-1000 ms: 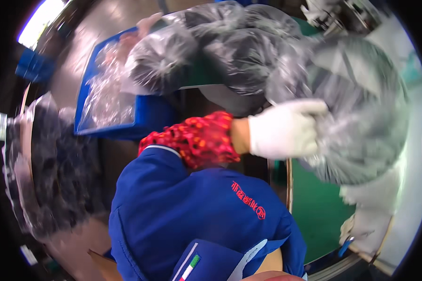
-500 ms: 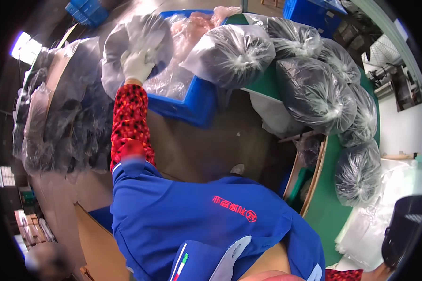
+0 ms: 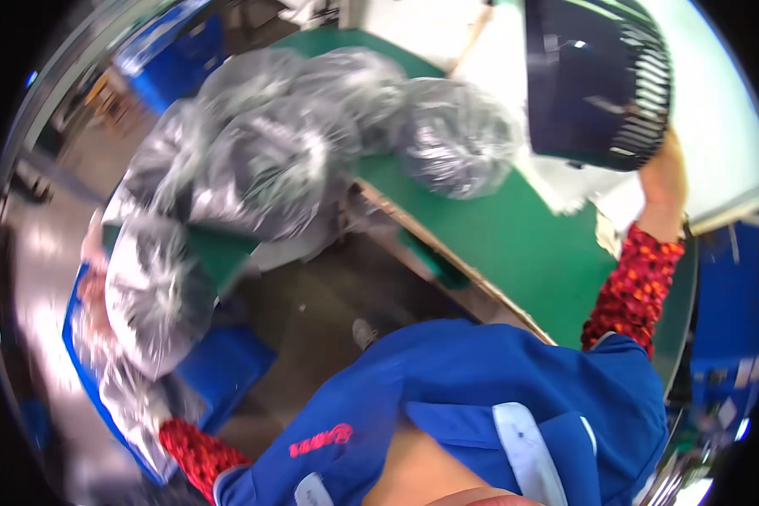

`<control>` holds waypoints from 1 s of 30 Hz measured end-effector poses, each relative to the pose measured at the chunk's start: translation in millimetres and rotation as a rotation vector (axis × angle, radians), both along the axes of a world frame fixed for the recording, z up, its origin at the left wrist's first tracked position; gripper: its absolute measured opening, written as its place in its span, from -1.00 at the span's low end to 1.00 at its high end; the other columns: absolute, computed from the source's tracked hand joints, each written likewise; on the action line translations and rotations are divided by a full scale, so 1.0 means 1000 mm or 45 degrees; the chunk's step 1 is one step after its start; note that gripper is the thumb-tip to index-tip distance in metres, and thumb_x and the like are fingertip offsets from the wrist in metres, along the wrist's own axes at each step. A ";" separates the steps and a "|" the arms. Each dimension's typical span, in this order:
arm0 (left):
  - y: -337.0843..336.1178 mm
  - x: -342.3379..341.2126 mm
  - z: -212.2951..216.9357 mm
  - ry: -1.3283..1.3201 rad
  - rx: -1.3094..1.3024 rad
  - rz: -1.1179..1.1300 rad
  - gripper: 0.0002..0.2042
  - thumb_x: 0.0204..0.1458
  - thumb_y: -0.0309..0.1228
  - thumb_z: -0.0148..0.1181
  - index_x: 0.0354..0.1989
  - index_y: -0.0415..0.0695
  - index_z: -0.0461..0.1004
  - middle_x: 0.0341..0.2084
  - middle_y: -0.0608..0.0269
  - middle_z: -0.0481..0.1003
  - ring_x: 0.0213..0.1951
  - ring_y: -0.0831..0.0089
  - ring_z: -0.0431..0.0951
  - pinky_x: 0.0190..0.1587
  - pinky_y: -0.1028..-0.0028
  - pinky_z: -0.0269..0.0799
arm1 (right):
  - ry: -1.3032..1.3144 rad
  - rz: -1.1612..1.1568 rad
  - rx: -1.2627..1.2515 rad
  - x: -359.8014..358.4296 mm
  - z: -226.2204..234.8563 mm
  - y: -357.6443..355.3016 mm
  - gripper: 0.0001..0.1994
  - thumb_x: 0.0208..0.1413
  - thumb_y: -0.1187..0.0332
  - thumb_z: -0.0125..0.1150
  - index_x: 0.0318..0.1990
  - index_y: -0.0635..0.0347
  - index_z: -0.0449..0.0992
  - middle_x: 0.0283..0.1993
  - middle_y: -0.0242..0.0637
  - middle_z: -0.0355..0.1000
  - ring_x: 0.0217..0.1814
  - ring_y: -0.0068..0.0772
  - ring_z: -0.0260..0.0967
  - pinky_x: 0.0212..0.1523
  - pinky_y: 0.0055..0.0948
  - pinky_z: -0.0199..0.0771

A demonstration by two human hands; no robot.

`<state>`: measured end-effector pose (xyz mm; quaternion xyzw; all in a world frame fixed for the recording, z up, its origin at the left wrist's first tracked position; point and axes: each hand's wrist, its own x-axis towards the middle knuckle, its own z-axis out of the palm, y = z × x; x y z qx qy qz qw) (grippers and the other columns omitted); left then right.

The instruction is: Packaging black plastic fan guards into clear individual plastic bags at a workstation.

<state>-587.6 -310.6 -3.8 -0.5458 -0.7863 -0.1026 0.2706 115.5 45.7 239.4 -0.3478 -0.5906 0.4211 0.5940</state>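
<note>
My right hand (image 3: 666,175), bare and in a red patterned sleeve, grips the lower edge of a dark plastic basket (image 3: 578,84) with a row of slots along its side. The basket is held up at the upper right, and most of my fingers are hidden by it. At the lower left my left hand (image 3: 153,411), in a white glove, is blurred and lies against loose clear plastic film (image 3: 125,395) over a blue crate (image 3: 228,371). Its fingers do not show clearly. Just above it stands a dark item in a clear bag (image 3: 160,291).
Several more bagged dark items (image 3: 266,169) line the green table (image 3: 531,244) in a curve. One bagged item (image 3: 460,139) sits apart, next to white plastic sheets (image 3: 557,181). A wooden edge (image 3: 455,257) runs along the table's near side. Another blue crate (image 3: 173,59) stands beyond.
The view has swung to the right. My left hand has left the bagged item it was touching at the far left. The dark basket in my right hand has come fully into view.
</note>
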 end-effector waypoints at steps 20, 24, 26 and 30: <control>0.326 0.423 0.056 -0.623 0.189 -1.658 -0.80 -0.16 -0.61 0.22 -0.31 -0.14 0.52 -0.31 0.17 0.51 -0.18 0.23 0.49 -0.07 0.36 0.36 | -0.131 -0.165 -0.582 0.140 -0.147 -0.112 -0.82 -0.02 0.66 -0.05 -0.48 0.12 0.19 -0.51 -0.47 0.32 -0.50 -0.73 0.24 -0.50 -0.75 0.18; 0.333 0.487 0.053 -1.195 -0.144 -1.556 -0.87 -0.06 -0.53 0.11 -0.31 -0.19 0.51 -0.36 0.14 0.50 -0.27 0.26 0.51 -0.17 0.41 0.39 | 0.124 -0.304 -0.498 0.149 -0.164 -0.127 -0.81 -0.05 0.69 -0.01 -0.46 0.15 0.21 -0.42 -0.34 0.42 -0.51 -0.78 0.22 -0.57 -0.80 0.10; 0.329 0.506 0.046 -1.268 -0.311 -1.654 -0.84 -0.03 -0.54 0.05 -0.27 -0.21 0.49 -0.33 0.11 0.50 -0.24 0.25 0.51 -0.15 0.43 0.38 | 0.243 -0.281 -0.407 0.143 -0.168 -0.131 -0.81 -0.03 0.69 0.00 -0.45 0.15 0.21 -0.41 -0.34 0.41 -0.50 -0.75 0.25 -0.54 -0.78 0.19; 0.317 0.539 0.047 -1.109 -0.368 -1.988 -0.68 -0.08 -0.60 0.02 -0.08 -0.25 0.38 -0.18 -0.02 0.44 -0.12 0.09 0.45 -0.05 0.35 0.35 | 0.425 -0.237 -0.279 0.149 -0.180 -0.127 -0.81 0.02 0.67 0.01 -0.44 0.14 0.21 -0.39 -0.29 0.42 -0.45 -0.66 0.35 -0.45 -0.73 0.37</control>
